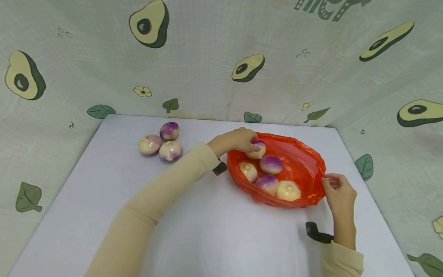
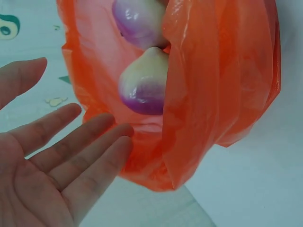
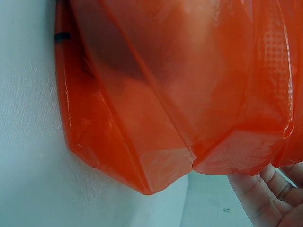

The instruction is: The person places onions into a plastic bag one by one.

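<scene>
A red plastic bag (image 1: 294,154) lies spread wide on the table with several purple-and-white turnips (image 1: 271,165) in it. My left hand (image 1: 238,139) is over the bag's left rim, beside a turnip (image 1: 257,151) that it partly covers in the head view. In the left wrist view that hand (image 2: 66,161) has its fingers extended and apart, with nothing between them, near the bag's edge. My right hand (image 1: 340,190) pinches the bag's right rim between thumb and fingers. Only the fingertips of the right hand (image 3: 270,194) show in the right wrist view, against the bag.
Three more turnips (image 1: 170,150) sit together at the back left of the white table (image 1: 214,231). A pale curtain (image 1: 207,46) printed with avocados and leaves hangs behind and beside the table. Black wrist camera mounts (image 1: 316,233) show at both wrists.
</scene>
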The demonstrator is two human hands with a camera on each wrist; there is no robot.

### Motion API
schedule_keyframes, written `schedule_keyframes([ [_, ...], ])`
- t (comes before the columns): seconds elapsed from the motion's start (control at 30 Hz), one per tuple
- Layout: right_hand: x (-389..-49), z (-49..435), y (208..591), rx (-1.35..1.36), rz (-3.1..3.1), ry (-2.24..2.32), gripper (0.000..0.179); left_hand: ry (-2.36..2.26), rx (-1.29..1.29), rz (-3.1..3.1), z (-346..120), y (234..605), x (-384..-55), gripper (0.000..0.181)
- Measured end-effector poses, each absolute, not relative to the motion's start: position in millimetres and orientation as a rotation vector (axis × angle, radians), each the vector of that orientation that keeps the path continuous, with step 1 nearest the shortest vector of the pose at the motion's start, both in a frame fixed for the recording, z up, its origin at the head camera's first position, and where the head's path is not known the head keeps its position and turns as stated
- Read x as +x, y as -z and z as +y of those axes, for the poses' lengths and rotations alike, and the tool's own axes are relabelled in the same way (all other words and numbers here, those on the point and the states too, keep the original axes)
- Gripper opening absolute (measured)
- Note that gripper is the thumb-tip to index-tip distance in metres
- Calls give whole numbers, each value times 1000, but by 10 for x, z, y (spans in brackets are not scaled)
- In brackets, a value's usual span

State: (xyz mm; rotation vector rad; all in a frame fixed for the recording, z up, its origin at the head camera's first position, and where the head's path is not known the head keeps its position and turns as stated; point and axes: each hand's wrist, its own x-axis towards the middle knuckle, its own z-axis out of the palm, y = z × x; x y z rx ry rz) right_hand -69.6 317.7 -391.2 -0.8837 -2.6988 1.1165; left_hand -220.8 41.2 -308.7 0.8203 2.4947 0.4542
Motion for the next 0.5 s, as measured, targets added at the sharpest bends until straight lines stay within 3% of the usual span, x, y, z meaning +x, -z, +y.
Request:
schedule_keyframes([
  [0.5,-680,3181,3934,-887,-2694,-1123,47,-757,877,2462,-92,2957,-2110,47],
])
